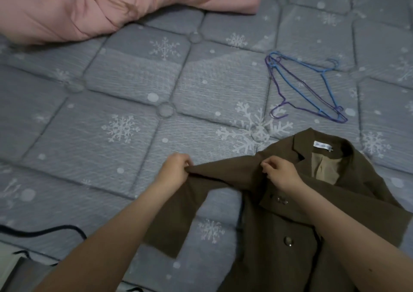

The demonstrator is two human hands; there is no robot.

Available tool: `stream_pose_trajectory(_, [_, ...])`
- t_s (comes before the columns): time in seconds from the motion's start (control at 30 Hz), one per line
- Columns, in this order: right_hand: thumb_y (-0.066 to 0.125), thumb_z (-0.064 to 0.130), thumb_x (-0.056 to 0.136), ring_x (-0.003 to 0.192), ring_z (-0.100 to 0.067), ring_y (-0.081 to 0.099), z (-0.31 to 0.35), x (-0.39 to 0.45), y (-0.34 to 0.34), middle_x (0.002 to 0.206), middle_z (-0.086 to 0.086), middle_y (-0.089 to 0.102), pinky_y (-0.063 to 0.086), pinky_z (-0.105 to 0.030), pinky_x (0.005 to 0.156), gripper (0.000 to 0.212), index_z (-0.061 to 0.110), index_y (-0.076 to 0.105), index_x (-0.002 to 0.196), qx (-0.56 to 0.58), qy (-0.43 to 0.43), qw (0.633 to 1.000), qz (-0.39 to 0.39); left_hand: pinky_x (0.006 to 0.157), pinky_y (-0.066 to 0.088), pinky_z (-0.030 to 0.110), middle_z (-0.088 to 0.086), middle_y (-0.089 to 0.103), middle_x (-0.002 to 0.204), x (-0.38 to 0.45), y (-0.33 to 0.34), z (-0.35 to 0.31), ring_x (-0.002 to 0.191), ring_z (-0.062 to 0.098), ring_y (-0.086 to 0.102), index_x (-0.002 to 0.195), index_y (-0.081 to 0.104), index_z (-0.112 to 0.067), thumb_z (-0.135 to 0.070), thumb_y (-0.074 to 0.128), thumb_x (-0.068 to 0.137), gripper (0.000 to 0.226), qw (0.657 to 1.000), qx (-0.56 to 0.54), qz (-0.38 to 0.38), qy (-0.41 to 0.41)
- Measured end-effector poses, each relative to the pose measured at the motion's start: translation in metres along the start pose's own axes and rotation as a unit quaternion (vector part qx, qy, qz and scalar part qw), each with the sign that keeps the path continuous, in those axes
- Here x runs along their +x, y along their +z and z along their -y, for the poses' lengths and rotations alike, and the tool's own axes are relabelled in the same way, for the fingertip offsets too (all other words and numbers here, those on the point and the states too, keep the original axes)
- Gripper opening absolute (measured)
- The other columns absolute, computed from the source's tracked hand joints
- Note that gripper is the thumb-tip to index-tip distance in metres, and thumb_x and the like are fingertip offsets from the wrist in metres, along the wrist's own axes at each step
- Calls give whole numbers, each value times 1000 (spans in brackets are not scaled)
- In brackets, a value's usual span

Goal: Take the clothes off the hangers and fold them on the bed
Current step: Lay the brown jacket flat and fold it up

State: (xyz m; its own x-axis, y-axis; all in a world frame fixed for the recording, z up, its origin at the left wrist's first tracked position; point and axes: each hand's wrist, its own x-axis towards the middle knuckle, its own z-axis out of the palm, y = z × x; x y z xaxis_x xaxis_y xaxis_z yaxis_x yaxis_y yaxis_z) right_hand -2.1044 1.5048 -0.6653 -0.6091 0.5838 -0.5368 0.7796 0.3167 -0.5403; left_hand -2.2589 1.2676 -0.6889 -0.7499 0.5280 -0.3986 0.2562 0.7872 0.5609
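Left hand [175,168] pinches the brown jacket's sleeve [201,193] near its upper edge, with fingers curled round a fold of cloth. Right hand [280,173] pinches the jacket [290,235] at the shoulder, just beside the lapel, fingertips closed on the fabric. Both forearms are bare and reach in from the lower edge of the view.

The jacket lies front side up on the bed [134,85], at the lower right. Its material is a matte, dark olive-brown woven cloth. It has a notched collar, a lighter tan lining visible inside the neck opening, and two round metallic buttons [287,240] on the front. The held sleeve extends to the left and then hangs down toward the near edge. A white rectangular label [322,145] is sewn inside the collar; its printing is too small to read.

The bed cover is a grey quilted fabric, stitched into padded squares and printed with white snowflakes and dots. A dark cord [44,230] crosses the near left corner.

Beyond the jacket, two thin wire hangers [312,90], one blue and one purple, lie overlapped on the cover, apart from the jacket. At the far left, a pink padded quilt [100,3] lies bunched.
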Motion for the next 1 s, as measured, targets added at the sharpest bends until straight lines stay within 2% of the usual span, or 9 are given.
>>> stream_pose_trajectory(0.13, [54, 20, 93, 106, -19, 57, 34, 3, 6, 113, -3, 62, 44, -32, 91, 20, 15, 60, 112, -5, -58, 996, -63, 64, 48, 39, 13, 54, 87, 12, -59, -24, 81, 30, 55, 83, 66, -6, 12, 52, 73, 25, 961, 83, -137, 226])
stream_pose_trajectory(0.2, [56, 22, 92, 111, -18, 54, 45, 1, 11, 119, -3, 58, 42, -32, 93, 29, 15, 57, 120, -35, -99, 992, -75, 54, 44, 36, 11, 55, 82, 3, -65, -28, 72, 28, 53, 80, 64, -5, 9, 47, 70, 24, 914, 147, -177, 334])
stream_pose_trajectory(0.27, [59, 27, 90, 119, -19, 48, 48, 0, 17, 127, -2, 52, 40, -33, 96, 38, 18, 53, 126, -111, -152, 980, -56, 51, 40, 34, 7, 56, 79, -6, -54, -13, 67, 25, 50, 77, 64, -9, 8, 52, 66, 24, 886, 207, -191, 367])
stream_pose_trajectory(0.4, [53, 43, 91, 138, -22, 27, 40, 4, 36, 153, 0, 27, 25, -33, 112, 63, 22, 31, 146, -273, -184, 941, 72, 62, 43, 32, 5, 55, 91, -13, -29, 37, 81, 25, 55, 87, 67, -15, -3, 76, 59, 31, 930, 316, -72, 176])
stream_pose_trajectory(0.5, [46, 48, 92, 145, -20, 13, 27, 6, 54, 159, 2, 10, 13, -33, 118, 68, 24, 20, 150, -342, -179, 914, 127, 87, 42, 35, 6, 52, 114, -15, -24, 62, 109, 25, 50, 107, 63, -17, -26, 62, 82, 27, 964, 264, 24, -23])
stream_pose_trajectory(0.63, [44, 47, 93, 145, -21, 11, 15, 7, 66, 159, 2, 9, 8, -35, 118, 64, 25, 22, 149, -382, -186, 895, 137, 79, 44, 38, 8, 54, 95, -3, -30, 61, 95, 30, 55, 84, 59, -14, -21, 56, 84, 8, 978, 17, -158, -136])
stream_pose_trajectory(0.7, [44, 45, 94, 145, -21, 12, 13, 9, 67, 158, 1, 11, 8, -34, 118, 61, 26, 24, 148, -378, -197, 896, 126, 81, 43, 39, 9, 54, 98, 12, -33, 55, 97, 29, 53, 91, 58, -13, -21, 59, 84, 11, 971, -14, -197, -133])
stream_pose_trajectory(0.83, [44, 44, 94, 145, -21, 11, 8, 14, 65, 159, 1, 8, 10, -35, 119, 58, 29, 26, 147, -378, -210, 892, 132, 100, 37, 39, 7, 44, 134, 42, -36, 34, 125, 26, 37, 133, 44, -13, -25, 61, 88, 50, 979, 7, -197, -59])
stream_pose_trajectory(1.0, [41, 43, 95, 146, -20, 4, -3, 23, 56, 159, 4, -1, 7, -39, 119, 58, 35, 20, 148, -387, -204, 883, 170, 114, 21, 40, 2, 17, 157, 86, -31, 12, 141, 25, 17, 148, 23, -18, -12, 52, 91, 64, 968, 188, -135, 93])
